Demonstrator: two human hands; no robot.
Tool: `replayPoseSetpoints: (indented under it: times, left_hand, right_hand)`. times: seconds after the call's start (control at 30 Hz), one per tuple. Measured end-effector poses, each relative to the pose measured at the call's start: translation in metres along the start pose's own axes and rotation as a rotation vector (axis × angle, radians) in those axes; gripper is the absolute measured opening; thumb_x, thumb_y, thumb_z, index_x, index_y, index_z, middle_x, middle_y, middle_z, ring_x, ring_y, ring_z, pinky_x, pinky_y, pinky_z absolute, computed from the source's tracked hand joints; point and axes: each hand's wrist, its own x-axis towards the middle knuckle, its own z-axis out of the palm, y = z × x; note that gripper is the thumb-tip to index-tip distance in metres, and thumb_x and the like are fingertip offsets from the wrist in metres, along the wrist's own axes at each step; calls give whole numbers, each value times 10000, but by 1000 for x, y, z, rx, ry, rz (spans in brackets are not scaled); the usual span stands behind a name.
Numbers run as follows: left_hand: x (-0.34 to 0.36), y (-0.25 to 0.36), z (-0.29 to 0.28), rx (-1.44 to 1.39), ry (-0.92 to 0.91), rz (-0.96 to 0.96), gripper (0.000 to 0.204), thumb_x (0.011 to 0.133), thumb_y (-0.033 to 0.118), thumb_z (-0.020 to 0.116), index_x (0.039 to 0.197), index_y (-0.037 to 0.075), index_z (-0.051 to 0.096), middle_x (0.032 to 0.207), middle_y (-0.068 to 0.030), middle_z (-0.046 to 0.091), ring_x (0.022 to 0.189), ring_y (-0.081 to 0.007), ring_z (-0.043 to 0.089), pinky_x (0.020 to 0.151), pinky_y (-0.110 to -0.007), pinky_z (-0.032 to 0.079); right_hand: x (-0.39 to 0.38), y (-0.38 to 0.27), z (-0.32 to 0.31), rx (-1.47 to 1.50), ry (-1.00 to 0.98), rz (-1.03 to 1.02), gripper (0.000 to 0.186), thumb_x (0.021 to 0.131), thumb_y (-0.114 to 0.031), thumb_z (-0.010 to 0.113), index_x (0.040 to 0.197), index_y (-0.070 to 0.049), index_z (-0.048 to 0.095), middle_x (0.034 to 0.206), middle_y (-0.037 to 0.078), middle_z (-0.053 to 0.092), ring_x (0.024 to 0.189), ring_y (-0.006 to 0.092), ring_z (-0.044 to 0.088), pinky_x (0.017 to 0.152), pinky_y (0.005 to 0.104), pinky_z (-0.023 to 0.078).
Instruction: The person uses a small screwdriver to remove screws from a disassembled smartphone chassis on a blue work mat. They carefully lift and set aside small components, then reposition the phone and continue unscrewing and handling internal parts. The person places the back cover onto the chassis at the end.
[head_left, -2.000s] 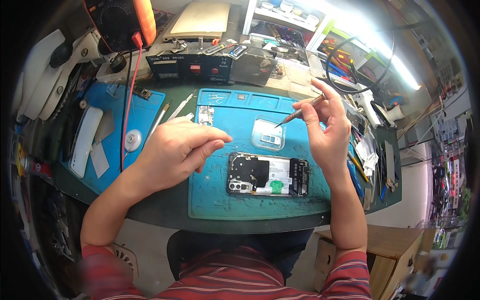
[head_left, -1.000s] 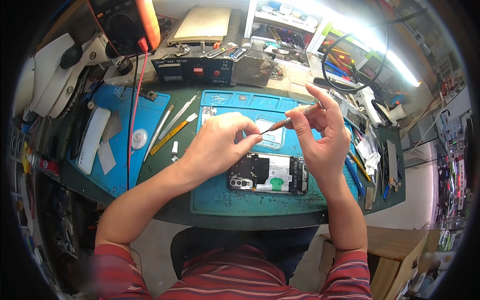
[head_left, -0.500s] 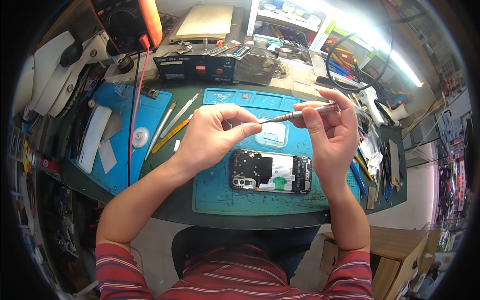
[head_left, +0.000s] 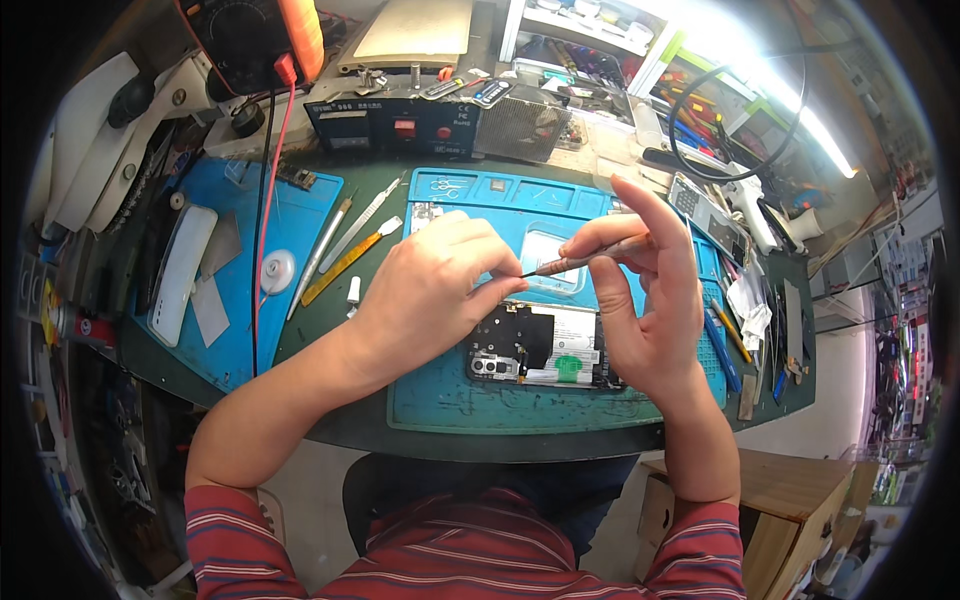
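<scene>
Right hand (head_left: 645,310) pinch-grip on slim metal screwdriver (head_left: 590,256) (left hand (head_left: 435,285) fingertips pinched at its tip) above opened phone (head_left: 545,345).

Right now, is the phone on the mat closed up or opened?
Opened. The phone lies flat on the teal mat with its back cover off: black shield plate, white battery label and camera modules show bare.

A slim screwdriver (head_left: 585,257) lay near-level between both hands' fingers — above an opened phone (head_left: 545,346), back cover off, flat on the blue mat.
</scene>
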Motion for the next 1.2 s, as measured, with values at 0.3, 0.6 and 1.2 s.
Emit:
replayPoseSetpoints:
  times: [0.3, 0.6, 1.2]
  left_hand:
    - [-5, 2, 0, -40, -71, -44, 140, 844, 126, 843, 918, 53, 749, 869, -67, 721, 872, -266, 689, 782, -384, 536]
    - [-10, -1, -3, -161, -233, -98, 154, 934, 68, 738, 1079, 55, 789, 1005, -74, 707, 987, -275, 647, 888, -402, 512]
    - [-11, -5, -2, -153, -249, -43, 157, 949, 75, 714, 1092, 56, 776, 1050, -80, 690, 1009, -295, 626, 905, -410, 498]
  right_hand:
    - [1, -3, 1, -114, -31, -63, 539, 981, 11, 711, 1486, 24, 524, 977, 117, 744, 828, 198, 755, 766, 326, 603]
    - [0, -1, 1, -152, -84, -51, 536, 954, 26, 716, 1466, 10, 560, 945, 121, 725, 814, 242, 727, 743, 350, 584]
    - [2, -4, 3, -105, -199, -85, 508, 901, 57, 730, 1393, -36, 644, 973, 117, 725, 827, 282, 713, 736, 364, 595]
